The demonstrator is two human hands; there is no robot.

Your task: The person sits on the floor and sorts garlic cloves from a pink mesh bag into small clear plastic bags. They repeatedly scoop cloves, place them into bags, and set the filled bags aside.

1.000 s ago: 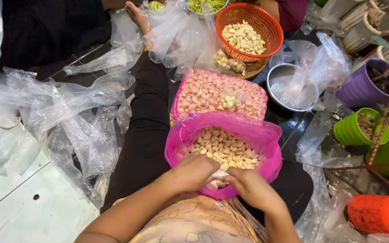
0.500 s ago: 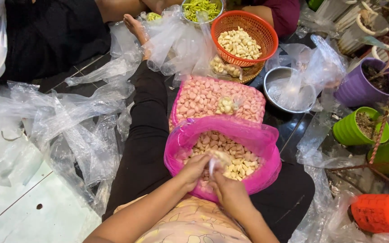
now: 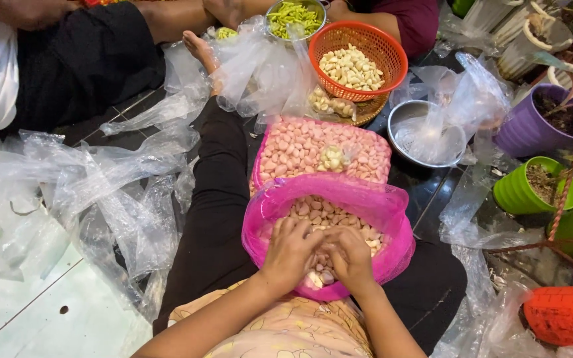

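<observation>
A pink plastic bag (image 3: 366, 193) full of garlic cloves (image 3: 323, 215) rests on my lap. Both hands are inside its near edge, pressed together. My left hand (image 3: 290, 252) and my right hand (image 3: 351, 255) have fingers curled around a clove between them; the clove itself is mostly hidden. Beyond it lies a flat bag of pinkish unpeeled cloves (image 3: 319, 149) with a small bunch of pale ones on top.
An orange basket (image 3: 386, 50) of peeled cloves and a steel bowl (image 3: 402, 122) sit ahead. Purple (image 3: 532, 129) and green (image 3: 522, 192) plant pots stand at right. Crumpled clear plastic bags (image 3: 87, 205) cover the floor at left. Another person sits opposite, a bare foot (image 3: 200, 50) showing.
My hands have drawn closer together over the near edge of the pink bag, from spread apart to touching. The view has shifted slightly.
</observation>
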